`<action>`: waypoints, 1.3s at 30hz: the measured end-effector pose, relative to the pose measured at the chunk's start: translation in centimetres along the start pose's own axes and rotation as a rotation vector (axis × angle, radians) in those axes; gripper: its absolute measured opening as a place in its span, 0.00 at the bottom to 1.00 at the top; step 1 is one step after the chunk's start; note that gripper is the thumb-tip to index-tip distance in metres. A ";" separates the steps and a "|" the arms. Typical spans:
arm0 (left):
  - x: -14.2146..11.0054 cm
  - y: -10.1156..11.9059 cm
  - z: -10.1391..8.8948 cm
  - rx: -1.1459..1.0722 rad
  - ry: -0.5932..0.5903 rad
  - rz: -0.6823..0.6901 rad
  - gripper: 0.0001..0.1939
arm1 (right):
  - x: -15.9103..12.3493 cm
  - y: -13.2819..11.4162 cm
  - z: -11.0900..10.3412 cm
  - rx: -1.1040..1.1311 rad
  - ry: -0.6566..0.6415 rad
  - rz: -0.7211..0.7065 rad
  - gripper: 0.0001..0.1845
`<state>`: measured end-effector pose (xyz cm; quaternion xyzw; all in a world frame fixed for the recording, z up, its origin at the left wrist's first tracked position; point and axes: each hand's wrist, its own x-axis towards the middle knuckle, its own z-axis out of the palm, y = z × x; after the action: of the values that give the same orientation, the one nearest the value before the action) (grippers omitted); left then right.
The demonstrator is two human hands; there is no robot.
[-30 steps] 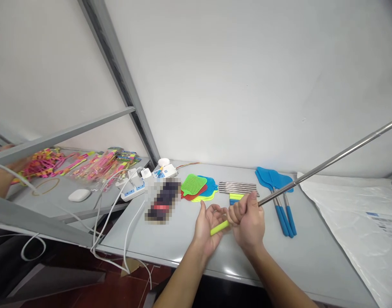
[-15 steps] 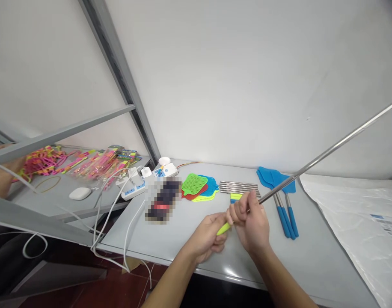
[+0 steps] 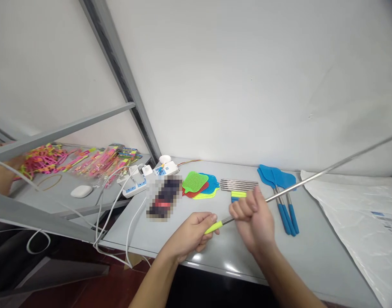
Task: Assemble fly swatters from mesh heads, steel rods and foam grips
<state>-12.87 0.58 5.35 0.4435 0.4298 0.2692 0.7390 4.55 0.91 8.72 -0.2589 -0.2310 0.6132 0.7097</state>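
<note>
My left hand (image 3: 194,233) is closed around a yellow-green handle (image 3: 214,226) low over the table's front half. From that handle a long metal rod (image 3: 318,174) slants up and out past the right edge, so its far end is hidden. My right hand (image 3: 253,216) wraps round the rod a little beyond the handle. Behind my hands lie loose perforated fly swatter heads in green (image 3: 196,182), blue, red and yellow. Several metal rods (image 3: 237,185) with yellow and blue handles (image 3: 239,196) lie beside them, partly covered by my right hand. Several blue fly swatters (image 3: 281,184) lie farther right.
On the grey table (image 3: 324,252) a white plastic bag (image 3: 353,222) covers the right end. Left are a blurred-out item (image 3: 164,199), a power strip (image 3: 135,186) and loose white cables (image 3: 128,239). Beyond the metal frame (image 3: 119,72), another person's arm (image 3: 5,175) is near colourful packets (image 3: 102,162).
My left hand has drawn left with the handle, away from my right hand, baring a stretch of rod between them. The rod's far part has dropped lower.
</note>
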 end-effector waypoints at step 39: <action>-0.4 2.3 -0.4 0.330 0.000 0.034 0.20 | -1.3 -0.7 -4.2 -0.252 0.044 -0.150 0.18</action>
<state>-13.42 1.49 7.46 0.5661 0.4604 0.2075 0.6515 7.59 -0.77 5.94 -0.3412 -0.3092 0.5186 0.7204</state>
